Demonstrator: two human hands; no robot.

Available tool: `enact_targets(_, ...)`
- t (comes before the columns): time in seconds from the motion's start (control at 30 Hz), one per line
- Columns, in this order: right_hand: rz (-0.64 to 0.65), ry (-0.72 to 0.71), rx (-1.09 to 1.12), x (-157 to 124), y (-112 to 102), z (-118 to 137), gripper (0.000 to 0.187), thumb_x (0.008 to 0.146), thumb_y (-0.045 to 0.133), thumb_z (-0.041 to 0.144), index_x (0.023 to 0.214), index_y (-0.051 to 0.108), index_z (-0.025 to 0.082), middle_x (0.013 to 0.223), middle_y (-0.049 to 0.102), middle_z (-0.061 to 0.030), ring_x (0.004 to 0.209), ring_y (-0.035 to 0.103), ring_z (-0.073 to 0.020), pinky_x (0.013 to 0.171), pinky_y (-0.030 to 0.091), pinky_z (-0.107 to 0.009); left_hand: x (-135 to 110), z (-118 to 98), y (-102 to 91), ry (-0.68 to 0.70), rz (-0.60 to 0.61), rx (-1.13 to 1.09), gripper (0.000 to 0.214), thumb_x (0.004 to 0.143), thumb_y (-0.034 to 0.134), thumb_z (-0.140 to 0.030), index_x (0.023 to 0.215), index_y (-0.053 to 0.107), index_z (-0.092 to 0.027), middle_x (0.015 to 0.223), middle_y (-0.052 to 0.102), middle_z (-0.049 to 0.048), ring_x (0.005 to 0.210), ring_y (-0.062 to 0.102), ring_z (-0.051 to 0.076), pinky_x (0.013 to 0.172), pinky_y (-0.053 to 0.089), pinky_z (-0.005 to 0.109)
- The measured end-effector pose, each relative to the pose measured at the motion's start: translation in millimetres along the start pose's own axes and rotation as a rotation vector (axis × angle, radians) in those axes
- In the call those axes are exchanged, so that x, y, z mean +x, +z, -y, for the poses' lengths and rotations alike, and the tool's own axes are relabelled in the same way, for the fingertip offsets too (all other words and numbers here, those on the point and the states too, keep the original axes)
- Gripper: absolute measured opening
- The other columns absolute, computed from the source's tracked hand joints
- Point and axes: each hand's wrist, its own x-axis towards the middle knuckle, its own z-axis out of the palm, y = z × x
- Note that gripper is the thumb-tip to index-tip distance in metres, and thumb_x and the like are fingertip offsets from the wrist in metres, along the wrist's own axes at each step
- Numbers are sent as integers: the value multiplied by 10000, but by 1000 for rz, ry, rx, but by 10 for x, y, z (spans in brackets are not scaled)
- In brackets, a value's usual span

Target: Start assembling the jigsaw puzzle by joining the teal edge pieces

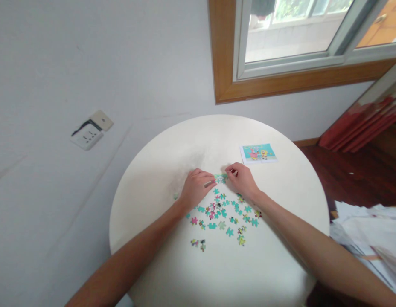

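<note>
Both my hands rest on a round white table (275,256), meeting at its middle. My left hand (195,187) is curled, its fingertips pinching a small teal cluster of joined puzzle pieces (219,178). My right hand (242,180) is also curled, and its fingers press on the same cluster from the right. Just nearer to me lie several loose puzzle pieces (222,213), teal, pink and yellow, scattered between my wrists. Two more loose pieces (199,244) lie apart at the front left.
A small cartoon picture card (258,153) lies flat behind my right hand. A wall socket (89,134) sits on the white wall at the left. A wood-framed window (300,47) is behind the table. Crumpled white papers (367,230) lie on the dark floor to the right.
</note>
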Motion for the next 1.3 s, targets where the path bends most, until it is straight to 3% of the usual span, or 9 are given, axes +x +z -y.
enact_targets(0.33,106,-82,-127,-31,49,17,147,856,570,83,840,699,152,864,656,-70,873,553,-205,824,412,-302,-49,59,89,50,7,45,127,900,676,-323,927,754,-227,1007,747,4,925,566,209,907,428,395)
enact_targets(1.0,121,-104,-148,-37,49,27,149,858,580,86,815,699,165,875,640,-69,890,541,-206,834,406,-305,-46,50,83,75,-22,29,115,912,653,-272,939,757,-231,1039,672,35,983,529,212,921,466,383)
enact_targets(1.17,104,-92,-114,-37,44,5,166,837,573,66,866,707,159,897,650,-75,903,551,-213,859,413,-318,-44,47,8,46,-84,15,275,919,553,-91,1085,728,-222,1087,648,51,1029,511,213,948,465,391)
enact_targets(1.3,112,-94,-102,-31,37,-18,197,835,557,53,886,717,156,880,641,-72,878,551,-211,846,420,-317,-62,61,-14,82,-28,35,448,840,517,26,1101,740,-262,1167,619,50,1069,483,232,969,452,419)
